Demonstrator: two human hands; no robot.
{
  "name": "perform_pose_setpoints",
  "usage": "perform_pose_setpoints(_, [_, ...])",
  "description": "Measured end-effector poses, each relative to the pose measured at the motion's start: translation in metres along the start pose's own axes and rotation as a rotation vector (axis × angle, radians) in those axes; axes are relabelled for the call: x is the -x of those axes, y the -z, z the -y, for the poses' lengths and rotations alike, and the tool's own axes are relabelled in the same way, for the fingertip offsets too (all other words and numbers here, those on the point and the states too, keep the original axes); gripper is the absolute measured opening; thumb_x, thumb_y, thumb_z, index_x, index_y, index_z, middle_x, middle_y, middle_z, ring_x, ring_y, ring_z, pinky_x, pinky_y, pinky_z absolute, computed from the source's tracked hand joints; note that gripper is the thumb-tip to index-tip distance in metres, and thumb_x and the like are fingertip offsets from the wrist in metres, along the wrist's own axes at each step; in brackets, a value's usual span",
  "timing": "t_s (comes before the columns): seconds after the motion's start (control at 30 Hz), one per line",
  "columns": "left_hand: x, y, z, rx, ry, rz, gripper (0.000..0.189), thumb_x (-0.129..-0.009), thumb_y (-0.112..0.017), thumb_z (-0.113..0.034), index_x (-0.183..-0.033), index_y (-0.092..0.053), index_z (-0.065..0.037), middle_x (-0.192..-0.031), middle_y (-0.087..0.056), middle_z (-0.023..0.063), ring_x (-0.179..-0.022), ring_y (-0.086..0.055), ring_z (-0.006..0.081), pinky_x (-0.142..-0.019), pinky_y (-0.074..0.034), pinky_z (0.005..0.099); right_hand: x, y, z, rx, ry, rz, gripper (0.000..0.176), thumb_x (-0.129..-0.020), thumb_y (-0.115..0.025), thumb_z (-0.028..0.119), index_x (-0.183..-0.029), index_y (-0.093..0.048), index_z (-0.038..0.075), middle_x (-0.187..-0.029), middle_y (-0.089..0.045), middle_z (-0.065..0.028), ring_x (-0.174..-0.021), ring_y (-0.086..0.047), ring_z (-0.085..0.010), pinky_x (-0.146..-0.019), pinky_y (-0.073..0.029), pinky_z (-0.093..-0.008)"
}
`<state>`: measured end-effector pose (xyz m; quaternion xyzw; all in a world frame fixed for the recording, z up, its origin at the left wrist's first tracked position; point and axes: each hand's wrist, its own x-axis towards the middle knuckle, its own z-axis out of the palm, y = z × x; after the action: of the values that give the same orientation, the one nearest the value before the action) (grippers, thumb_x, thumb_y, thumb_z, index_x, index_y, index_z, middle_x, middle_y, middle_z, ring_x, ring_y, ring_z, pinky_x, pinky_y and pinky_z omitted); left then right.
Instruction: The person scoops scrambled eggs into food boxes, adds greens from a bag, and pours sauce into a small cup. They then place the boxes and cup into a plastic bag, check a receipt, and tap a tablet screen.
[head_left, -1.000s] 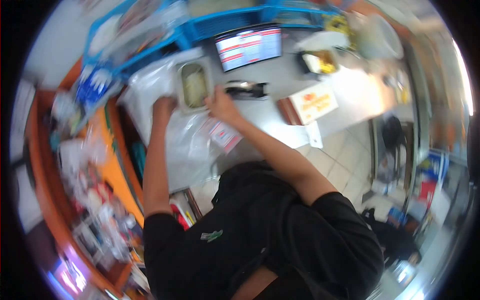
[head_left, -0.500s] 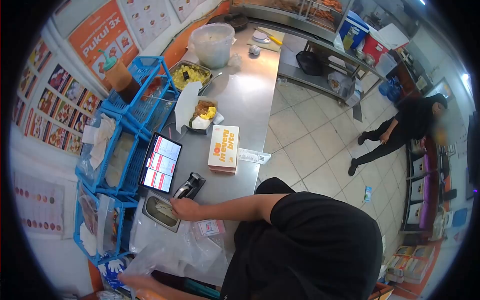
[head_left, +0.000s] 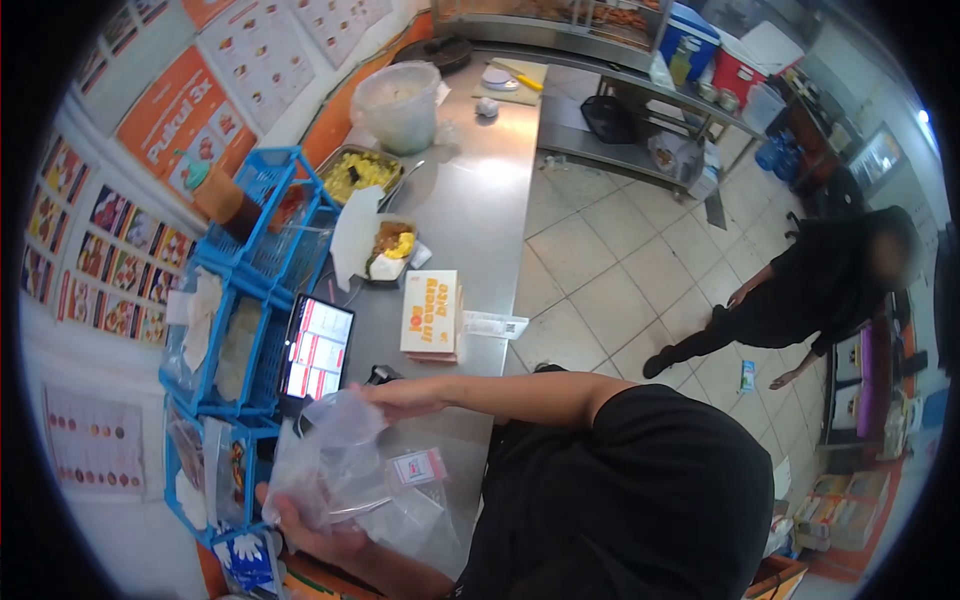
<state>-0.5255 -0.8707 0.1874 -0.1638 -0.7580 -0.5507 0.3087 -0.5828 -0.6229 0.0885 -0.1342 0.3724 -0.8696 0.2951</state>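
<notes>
A clear plastic bag (head_left: 330,450) is held between my two hands over the near end of the steel counter. My left hand (head_left: 318,530) grips its lower edge, with the fingers partly hidden by the plastic. At its upper right corner, my right hand (head_left: 405,397) pinches the bag. Just beyond stands a tablet (head_left: 318,350) with a lit screen. A closed printed box (head_left: 430,312) sits to the right of the tablet, with a paper slip (head_left: 492,325) beside it. Behind it lies an open box of food (head_left: 390,250). More clear plastic and a small pink-edged packet (head_left: 416,467) lie by my right forearm.
Blue baskets (head_left: 232,340) line the wall on the left. Farther along the counter are a tray of yellow food (head_left: 358,172), a clear bucket (head_left: 397,110) and a yellow-handled knife (head_left: 522,75). Another person (head_left: 800,275) in black stands on the tiled floor.
My right hand has left the metal container and now holds the bag. My left hand has brought the bag up over the counter. The other person has stepped closer.
</notes>
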Motion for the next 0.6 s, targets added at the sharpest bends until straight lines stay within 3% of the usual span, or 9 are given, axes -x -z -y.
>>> perform_pose_setpoints(0.03, [-0.005,-0.027,-0.007,0.35,0.357,-0.075,0.051,-0.103,-0.056,-0.047,-0.127,-0.052,-0.003,-0.123,-0.056,0.0155,-0.111,-0.06,0.0289,-0.094,-0.052,0.0406,0.019,-0.004,0.023,-0.06,0.039,0.121,0.091,-0.098,-0.028,0.076,-0.156,-0.037,0.006,-0.157,-0.041,-0.0102,-0.144,-0.042,-0.0193,-0.119,-0.035,-0.0378])
perform_pose_setpoints(0.1, [-0.023,-0.078,-0.033,0.751,0.808,-0.177,0.04,-0.102,-0.06,-0.046,-0.111,-0.056,-0.008,-0.107,-0.057,0.0088,-0.099,-0.06,0.0219,-0.085,-0.053,0.0344,0.05,-0.007,0.051,-0.213,0.165,0.11,0.095,-0.095,-0.029,0.078,-0.155,-0.038,0.005,-0.153,-0.046,-0.0104,-0.14,-0.046,-0.02,-0.117,-0.038,-0.0386])
perform_pose_setpoints(0.17, [-0.045,-0.112,-0.069,0.852,0.995,-0.247,0.034,-0.102,-0.063,-0.044,-0.098,-0.056,-0.011,-0.087,-0.054,0.003,-0.083,-0.059,0.0163,-0.078,-0.05,0.0286,0.077,0.015,0.063,-0.294,0.264,0.108,0.092,-0.094,-0.037,0.075,-0.152,-0.041,0.004,-0.145,-0.053,-0.0095,-0.133,-0.052,-0.0199,-0.114,-0.042,-0.0381])
perform_pose_setpoints(0.27, [-0.047,-0.137,-0.059,0.888,0.908,-0.131,0.037,-0.1,-0.066,-0.042,-0.082,-0.048,-0.016,-0.066,-0.038,-0.0038,-0.066,-0.046,0.0095,-0.071,-0.045,0.0243,0.125,0.061,0.083,-0.292,0.369,0.079,0.076,-0.096,-0.06,0.059,-0.147,-0.048,0.003,-0.131,-0.064,-0.007,-0.121,-0.061,-0.0182,-0.108,-0.047,-0.035])
perform_pose_setpoints(0.37, [-0.053,-0.19,-0.082,0.802,0.919,-0.231,0.046,-0.099,-0.067,-0.045,-0.073,-0.039,-0.019,-0.057,-0.026,-0.0074,-0.056,-0.032,0.006,-0.068,-0.041,0.0226,0.175,0.098,0.114,-0.012,0.309,-0.005,0.039,-0.099,-0.07,0.029,-0.127,-0.061,0.002,-0.122,-0.068,-0.0047,-0.114,-0.064,-0.0159,-0.102,-0.05,-0.0345])
perform_pose_setpoints(0.47, [-0.058,-0.252,-0.116,0.707,0.901,-0.287,0.047,-0.1,-0.064,-0.049,-0.073,-0.038,-0.02,-0.057,-0.025,-0.008,-0.055,-0.03,0.0058,-0.068,-0.043,0.023,0.234,0.118,0.155,0.158,0.296,-0.155,0.042,-0.092,-0.076,0.008,-0.131,-0.061,0.0,-0.125,-0.068,-0.0048,-0.114,-0.063,-0.0125,-0.102,-0.049,-0.0296])
perform_pose_setpoints(0.6, [-0.057,-0.346,-0.129,0.726,0.838,-0.162,0.045,-0.102,-0.06,-0.052,-0.076,-0.04,-0.02,-0.06,-0.031,-0.0076,-0.057,-0.039,0.0065,-0.073,-0.049,0.0275,0.31,0.162,0.206,0.384,0.284,-0.491,0.023,-0.095,-0.074,0.011,-0.115,-0.071,0.0,-0.102,-0.074,-0.0023,-0.093,-0.066,-0.006,-0.081,-0.053,-0.0244])
